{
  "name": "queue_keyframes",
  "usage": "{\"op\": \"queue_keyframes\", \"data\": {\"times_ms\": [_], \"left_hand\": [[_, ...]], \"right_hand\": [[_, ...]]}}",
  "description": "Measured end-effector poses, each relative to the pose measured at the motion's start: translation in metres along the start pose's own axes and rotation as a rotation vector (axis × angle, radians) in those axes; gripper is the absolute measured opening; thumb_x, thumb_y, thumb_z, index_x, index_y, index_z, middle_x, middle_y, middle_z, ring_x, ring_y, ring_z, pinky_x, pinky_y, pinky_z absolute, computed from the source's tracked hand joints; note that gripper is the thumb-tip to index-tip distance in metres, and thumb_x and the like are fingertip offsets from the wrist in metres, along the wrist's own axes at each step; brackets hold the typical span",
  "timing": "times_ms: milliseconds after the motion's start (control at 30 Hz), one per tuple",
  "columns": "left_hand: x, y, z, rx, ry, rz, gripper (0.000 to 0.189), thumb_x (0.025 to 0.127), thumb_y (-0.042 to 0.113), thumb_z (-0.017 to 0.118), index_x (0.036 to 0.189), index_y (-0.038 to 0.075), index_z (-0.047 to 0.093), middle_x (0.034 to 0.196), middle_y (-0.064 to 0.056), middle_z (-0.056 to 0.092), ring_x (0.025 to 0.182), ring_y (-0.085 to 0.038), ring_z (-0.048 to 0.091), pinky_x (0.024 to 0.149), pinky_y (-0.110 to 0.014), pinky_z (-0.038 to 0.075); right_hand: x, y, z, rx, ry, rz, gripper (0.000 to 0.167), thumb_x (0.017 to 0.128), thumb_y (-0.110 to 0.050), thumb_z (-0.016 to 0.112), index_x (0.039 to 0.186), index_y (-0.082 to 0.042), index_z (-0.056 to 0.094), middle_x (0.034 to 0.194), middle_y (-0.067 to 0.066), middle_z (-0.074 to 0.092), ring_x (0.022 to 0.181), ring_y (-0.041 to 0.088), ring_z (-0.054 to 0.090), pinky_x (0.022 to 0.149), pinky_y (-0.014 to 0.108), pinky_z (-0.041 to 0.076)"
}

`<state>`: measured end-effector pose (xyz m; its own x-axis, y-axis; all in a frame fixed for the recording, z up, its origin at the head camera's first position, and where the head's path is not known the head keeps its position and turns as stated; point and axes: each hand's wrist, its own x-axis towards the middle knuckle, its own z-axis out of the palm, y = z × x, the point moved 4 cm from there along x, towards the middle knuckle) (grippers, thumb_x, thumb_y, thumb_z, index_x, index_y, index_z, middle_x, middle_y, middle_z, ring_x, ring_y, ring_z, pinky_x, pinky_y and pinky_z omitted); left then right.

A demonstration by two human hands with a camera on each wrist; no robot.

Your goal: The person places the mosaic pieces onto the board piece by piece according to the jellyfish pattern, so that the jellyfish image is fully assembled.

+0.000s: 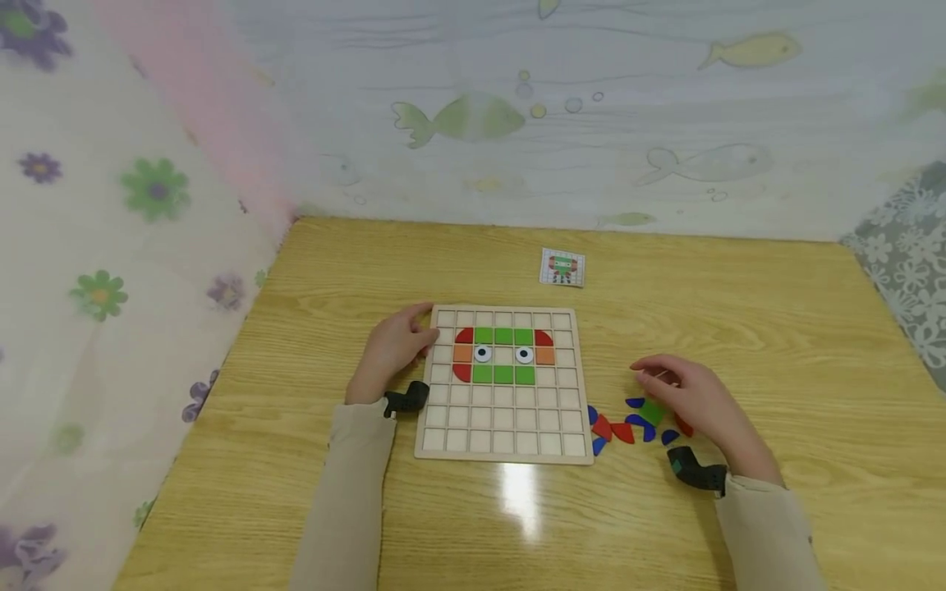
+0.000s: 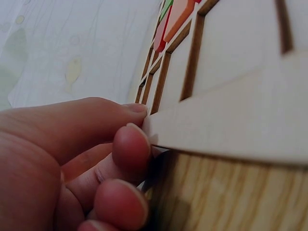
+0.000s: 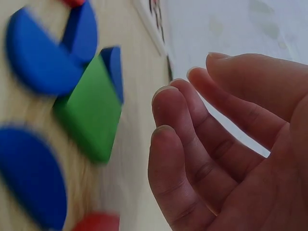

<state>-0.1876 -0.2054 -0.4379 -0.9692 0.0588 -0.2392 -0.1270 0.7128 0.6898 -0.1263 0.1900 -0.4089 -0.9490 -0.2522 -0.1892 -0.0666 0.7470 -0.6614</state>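
My left hand (image 1: 392, 353) holds the left edge of a wooden grid board (image 1: 502, 419). In the left wrist view the thumb (image 2: 96, 120) lies at the board's frame (image 2: 216, 134), with curled fingertips (image 2: 132, 147) beside the edge. Green squares (image 1: 504, 375), red quarter-round pieces (image 1: 461, 373), orange squares (image 1: 545, 355) and two round eye pieces (image 1: 524, 355) sit in the board's cells. My right hand (image 1: 695, 402), fingers loosely bent and holding nothing, hovers by loose pieces. Nearest it are a green square (image 3: 94, 108) and blue rounded pieces (image 3: 33, 53).
Red pieces (image 1: 624, 432) and more blue ones (image 1: 599, 446) lie against and beyond the board's right edge. A small pattern card (image 1: 562, 268) lies on the wooden table (image 1: 369, 263) behind the board. Draped walls with fish (image 1: 458, 119) and flowers (image 1: 99, 295) border the table.
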Motion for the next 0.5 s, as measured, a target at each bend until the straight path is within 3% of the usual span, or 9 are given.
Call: {"op": "queue_keyframes", "data": {"times_ms": [367,500], "left_hand": [[0.001,0.003,0.002,-0.017,0.004,0.006,0.054,0.086,0.028,0.056,0.136,0.023,0.037,0.064,-0.002,0.059,0.047,-0.018,0.054,0.048,-0.031,0.043],[0.0,0.0,0.001,-0.006,0.006,0.003,0.054,0.086,0.028,0.056,0.137,0.024,0.037,0.063,-0.002,0.059,0.047,-0.018,0.054,0.048,-0.031,0.043]], "right_hand": [[-0.027,0.019,-0.011,-0.07,0.04,0.033,0.041,0.089,-0.043,0.049,0.113,-0.012,0.058,0.088,0.002,0.057,0.074,0.018,0.049,0.059,0.028,0.041],[-0.031,0.025,-0.013,-0.091,0.052,0.041,0.041,0.088,-0.042,0.05,0.113,-0.011,0.059,0.09,0.003,0.057,0.074,0.017,0.049,0.061,0.028,0.04]]}}
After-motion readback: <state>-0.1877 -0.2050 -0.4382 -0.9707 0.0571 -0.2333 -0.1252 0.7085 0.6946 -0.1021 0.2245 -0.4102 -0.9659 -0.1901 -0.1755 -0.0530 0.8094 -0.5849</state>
